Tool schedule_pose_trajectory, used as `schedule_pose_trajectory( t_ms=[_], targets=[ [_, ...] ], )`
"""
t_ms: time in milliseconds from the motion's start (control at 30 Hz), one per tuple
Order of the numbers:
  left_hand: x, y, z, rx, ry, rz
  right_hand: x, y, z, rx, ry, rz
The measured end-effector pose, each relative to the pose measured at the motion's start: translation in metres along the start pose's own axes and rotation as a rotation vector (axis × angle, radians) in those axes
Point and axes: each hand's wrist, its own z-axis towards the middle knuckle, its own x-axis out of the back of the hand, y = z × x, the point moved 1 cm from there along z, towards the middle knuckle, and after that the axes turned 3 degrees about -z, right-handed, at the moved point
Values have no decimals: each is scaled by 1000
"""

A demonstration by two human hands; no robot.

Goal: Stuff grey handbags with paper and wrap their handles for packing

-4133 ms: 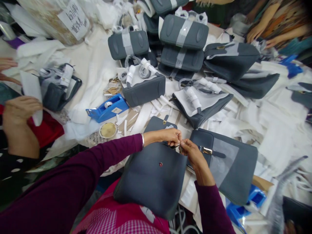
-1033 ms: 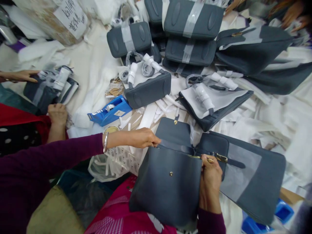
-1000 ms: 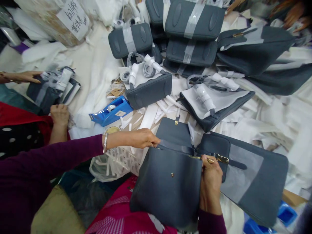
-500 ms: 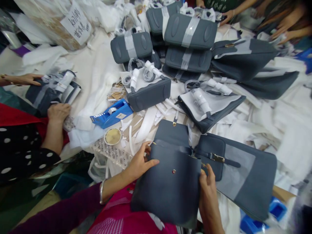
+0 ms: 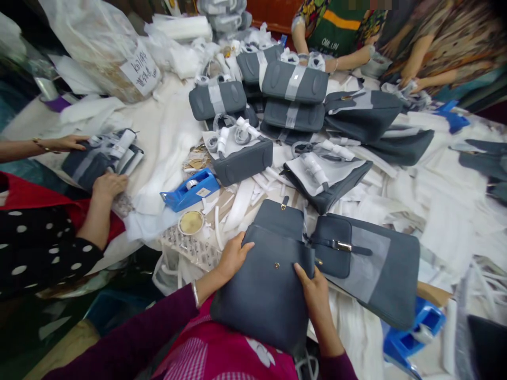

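Far L: co-worker's hands (image 5: 110,184) on a dark wrapped bundle (image 5: 85,164), well apart from the wearer's work. Next, blue tape dispenser (image 5: 182,195) on the table, w/ a round tub (image 5: 190,222) just in front, both near but not in use.

Then the wearer's L hand (image 5: 233,258): thumb on front face, other fingers curled round the L edge near the top, so it has the near bag (image 5: 261,298) pinched there; tips behind, can't see. Near bag is dark grey, in front of the wearer, tilted back, lower part against the pink apron (image 5: 237,356). Front face shows one gold stud (image 5: 277,265), approx. mid-width, upper half. Beyond the top edge, a dark panel (image 5: 279,216) w/ small gold clasp; can't tell if it's joined on.

R hand (image 5: 317,290): thumb on front near upper R corner, fingers round that side, so also holding near bag.

For a good hold, IMO: keep both sides level, thumbs light to avoid marking the face, nails off the stud, lower end braced on the apron.

R of that, flat bag (image 5: 400,264) w/ gold buckle (image 5: 343,246) lies just beside R hand; watch knuckles vs. metal. Far R, 2nd dispenser (image 5: 418,322), partly under flat bag's corner, AFAICT.
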Motion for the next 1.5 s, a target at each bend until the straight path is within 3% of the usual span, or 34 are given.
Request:
schedule_pose_trajectory(
  t_ms=[100,233,567,700,800,867,933,1067,1167,1300,1367,1500],
  targets=[
    [-7,-10,11,42,-17,136,-6,15,20,42,-5,20],
    [-15,-13,22,81,-19,291,-10,23,37,154,86,-132],
    [-34,-12,31,195,-37,455,-24,41,44,199,213,-528],
    [-38,-9,25,218,-9,525,-26,22,33,554,336,-662],
    [-38,-8,21,219,-5,566,-25,14,31,824,232,-784],
    [-37,-9,19,216,-12,583,-24,16,35,909,106,-840],
    [-36,-11,19,210,-20,590,-26,22,38,918,40,-869],
    [-32,-11,21,199,-22,589,-35,25,38,889,26,-899],
    [-34,-3,20,38,-8,613,-42,23,38,878,25,-929],
    [-48,6,7,-488,-208,581,-46,28,42,881,9,-931],
    [-55,4,1,-570,-287,556,-46,35,45,883,3,-903],
    [-59,-4,-2,-585,-351,557,-47,50,49,850,40,-797]
  ],
)
